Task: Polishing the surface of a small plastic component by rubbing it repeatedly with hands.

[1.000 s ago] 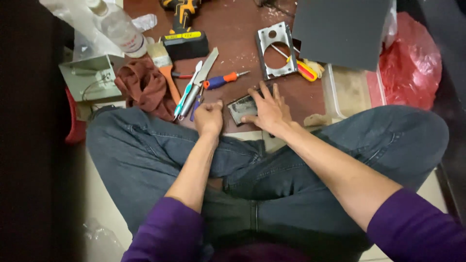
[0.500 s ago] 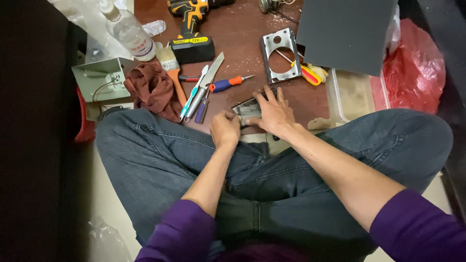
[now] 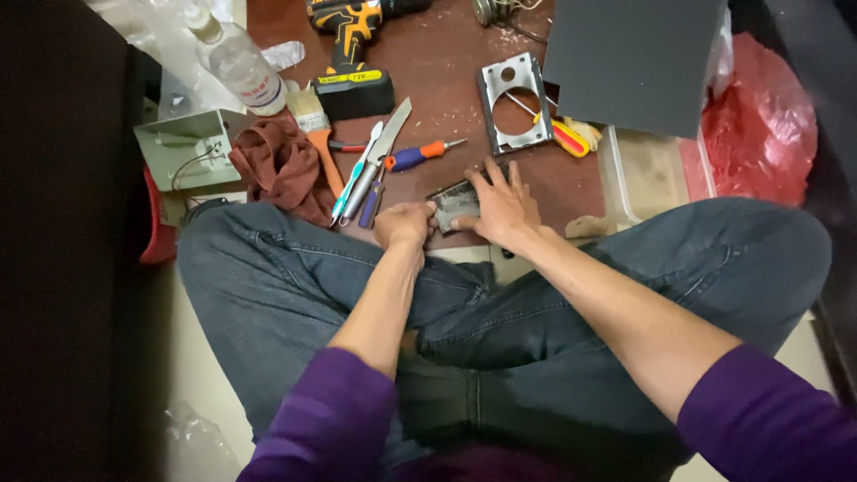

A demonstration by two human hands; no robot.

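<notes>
Light falls from above on the brown board (image 3: 446, 71), fairly bright; the left edge sinks into black shadow, corners stretch, sleeves blur.

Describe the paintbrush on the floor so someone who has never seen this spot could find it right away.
Start at the yellow and black cordless drill at the top of the brown floor. Just below and left of its battery lies the paintbrush, beside the crumpled reddish-brown rag. It alone has pale bristles and an orange wooden handle.

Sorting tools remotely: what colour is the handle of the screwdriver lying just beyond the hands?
Blue and orange: the screwdriver handle is blue with an orange front part, seen clearly in the head view.
</notes>
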